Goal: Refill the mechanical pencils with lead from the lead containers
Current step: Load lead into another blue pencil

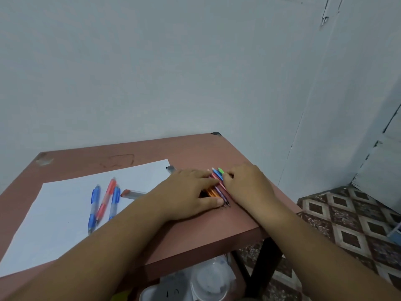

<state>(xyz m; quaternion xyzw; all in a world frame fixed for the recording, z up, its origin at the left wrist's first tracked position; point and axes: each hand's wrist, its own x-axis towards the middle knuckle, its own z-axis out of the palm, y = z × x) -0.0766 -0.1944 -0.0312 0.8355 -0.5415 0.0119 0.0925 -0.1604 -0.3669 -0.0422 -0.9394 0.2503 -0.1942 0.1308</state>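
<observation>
A bundle of thin coloured mechanical pencils lies near the right edge of the brown table. My left hand lies over the bundle's left side, fingers and thumb curled round it. My right hand presses against its right side, fingertips on the pencils. On the white paper lie three thicker pencils, two blue and one red. A clear lead container with a brown cap lies by my left forearm. Another with a dark cap sits behind my left hand.
The table stands against a pale wall. Its right edge drops to a patterned tile floor. Clear plastic containers sit on a shelf under the table. A black table leg stands at the front right.
</observation>
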